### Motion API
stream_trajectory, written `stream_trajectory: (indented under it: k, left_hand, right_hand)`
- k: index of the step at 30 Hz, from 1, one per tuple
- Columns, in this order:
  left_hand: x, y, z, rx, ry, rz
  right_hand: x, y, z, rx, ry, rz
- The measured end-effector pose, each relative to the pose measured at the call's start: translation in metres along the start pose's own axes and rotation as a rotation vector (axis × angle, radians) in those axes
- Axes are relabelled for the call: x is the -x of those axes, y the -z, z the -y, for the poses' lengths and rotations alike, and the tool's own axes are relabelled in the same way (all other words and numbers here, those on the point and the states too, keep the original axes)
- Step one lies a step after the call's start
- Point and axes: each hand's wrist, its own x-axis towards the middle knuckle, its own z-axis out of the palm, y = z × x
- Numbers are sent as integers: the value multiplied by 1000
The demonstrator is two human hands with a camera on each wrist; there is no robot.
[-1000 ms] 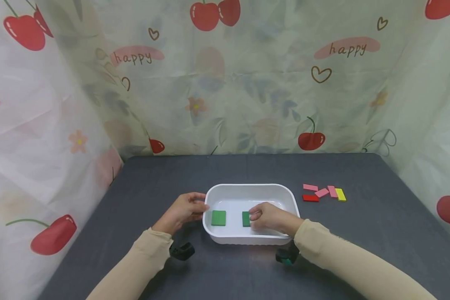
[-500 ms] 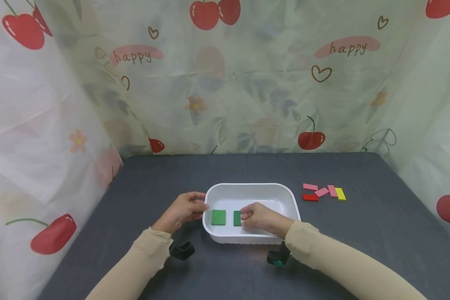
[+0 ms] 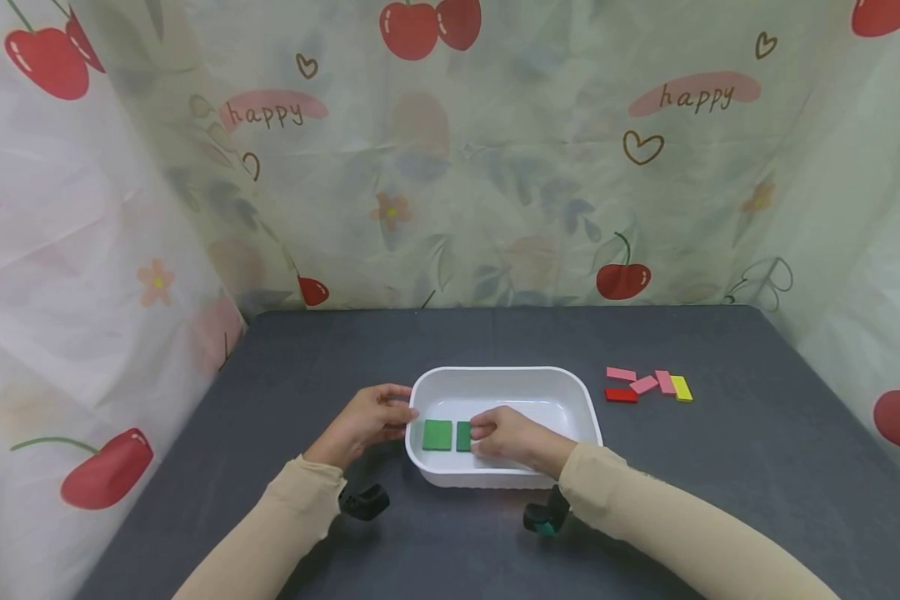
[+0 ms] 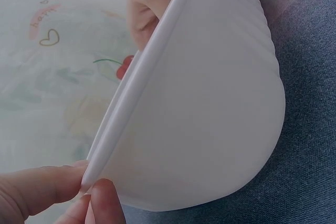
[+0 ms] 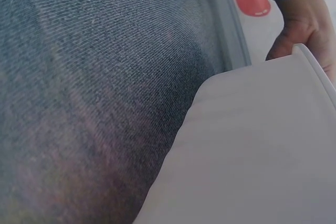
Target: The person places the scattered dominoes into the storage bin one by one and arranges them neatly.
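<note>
A white rectangular tub [image 3: 498, 481] stands on the dark table, in the middle of the head view. My left hand [image 3: 367, 421] pinches its left rim; in the left wrist view, the thumb and fingers [image 4: 107, 203] grip the edge from both sides. Flat on the tub floor at the left lies a bright green square tile [image 3: 437, 436]. Just right of it is a darker green tile [image 3: 463, 437], separated by a narrow gap. My right hand [image 3: 517, 435] reaches inside the tub, holding this darker tile with curled fingers that hide its right part.
To the right, beyond the tub, lie several small flat tiles: a red tile [image 3: 621, 396], a yellow tile [image 3: 681, 388] and pink tiles [image 3: 621, 374]. A patterned curtain [image 3: 495, 208] hangs around the back and sides of the table [image 3: 330, 350].
My right hand has slid left inside the tub with the darker green tile, narrowing the gap to the bright green tile. My left hand and the tub have stayed put.
</note>
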Motion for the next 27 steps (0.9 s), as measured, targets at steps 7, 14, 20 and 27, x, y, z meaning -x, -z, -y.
stream_trajectory:
  k: [7,14,20,27]
  left_hand:
    - [1,1,-1,0,-6,14]
    - [0,1,0,6,-9,14]
    - [0,0,1,-1,-17,10]
    - [0,0,1,-2,-21,8]
  right_hand:
    - [-2,-2,0,-2,16,3]
    - [-3,-3,1,-16,24,8]
    - [-3,-4,1,-15,28,6]
    - [-1,-4,2,-23,47,18]
